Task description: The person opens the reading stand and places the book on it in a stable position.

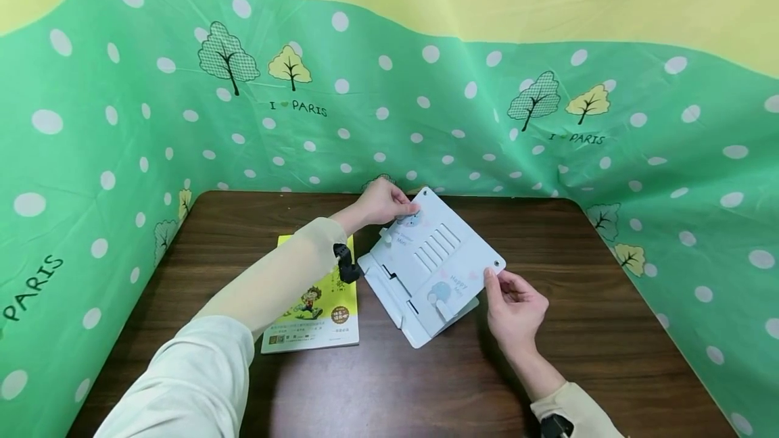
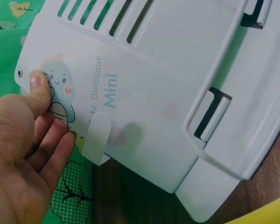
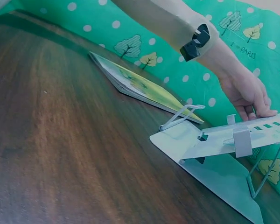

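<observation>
A white metal book stand [image 1: 468, 245] with pale blue dinosaur prints stands at an angle on the dark wooden table, its slotted back panel raised from its base plate [image 3: 224, 179]. My left hand [image 1: 383, 203] pinches the panel's far left edge, the thumb lying over the dinosaur print in the left wrist view. At the opposite corner on the right, my right hand [image 1: 517, 309] grips the panel's edge between thumb and fingers. A wire prop [image 3: 270, 175] shows between panel and base in the right wrist view, where the right hand is out of sight.
A yellow-covered book [image 1: 325, 330] lies to the left of the stand, partly under my left forearm. Behind the table [image 1: 608, 330] and along its sides hangs a green and yellow cloth [image 1: 377, 134] with white dots and trees.
</observation>
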`<state>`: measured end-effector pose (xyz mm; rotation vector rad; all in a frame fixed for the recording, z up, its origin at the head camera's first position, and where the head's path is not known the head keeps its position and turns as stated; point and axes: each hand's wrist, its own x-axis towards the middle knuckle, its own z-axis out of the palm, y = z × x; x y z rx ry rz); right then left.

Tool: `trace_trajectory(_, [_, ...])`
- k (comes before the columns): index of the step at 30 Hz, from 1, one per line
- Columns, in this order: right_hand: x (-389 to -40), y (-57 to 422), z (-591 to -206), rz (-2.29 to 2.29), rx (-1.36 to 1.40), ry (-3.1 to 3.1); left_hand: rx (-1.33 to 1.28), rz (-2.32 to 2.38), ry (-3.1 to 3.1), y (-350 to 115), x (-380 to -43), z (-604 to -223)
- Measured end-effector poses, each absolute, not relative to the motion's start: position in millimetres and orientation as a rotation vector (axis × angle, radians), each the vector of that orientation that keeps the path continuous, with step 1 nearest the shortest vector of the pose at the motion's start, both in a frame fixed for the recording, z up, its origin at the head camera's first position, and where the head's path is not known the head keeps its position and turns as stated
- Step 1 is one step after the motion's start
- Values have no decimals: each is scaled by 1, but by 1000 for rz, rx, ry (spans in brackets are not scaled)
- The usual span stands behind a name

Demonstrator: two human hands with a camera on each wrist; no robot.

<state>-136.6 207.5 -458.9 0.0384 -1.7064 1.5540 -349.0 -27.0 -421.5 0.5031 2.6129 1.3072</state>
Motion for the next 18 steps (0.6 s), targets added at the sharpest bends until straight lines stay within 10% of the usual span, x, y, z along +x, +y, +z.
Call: trace_trajectory(18, [-147, 217, -437, 1526, -51, -1901, 461, 1384, 2592, -40, -339, -422])
